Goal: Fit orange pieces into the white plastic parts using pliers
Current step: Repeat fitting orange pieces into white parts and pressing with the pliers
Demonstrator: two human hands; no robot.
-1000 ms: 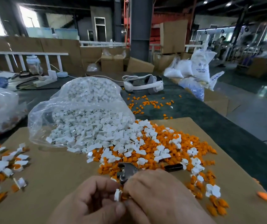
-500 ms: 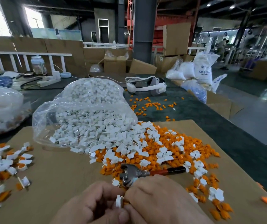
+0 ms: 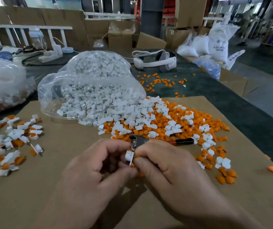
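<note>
- A white part [image 3: 129, 155] is at lower centre of the frame, pinched from both sides.
- The left hand [image 3: 96, 166] has its grip closed on it, fingers and thumb curled.
- The right hand [image 3: 170, 166] has its grip pinching the other side, with an orange piece [image 3: 136, 156] at the fingertips.
- The pliers [image 3: 149, 140] lie just above the hands, at the near edge of the orange-and-white pile [image 3: 173, 119] on the cardboard [image 3: 66, 146].

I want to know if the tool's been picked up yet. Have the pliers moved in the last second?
No. The pliers still lie at the near edge of the orange-and-white pile, handle pointing right.
</note>
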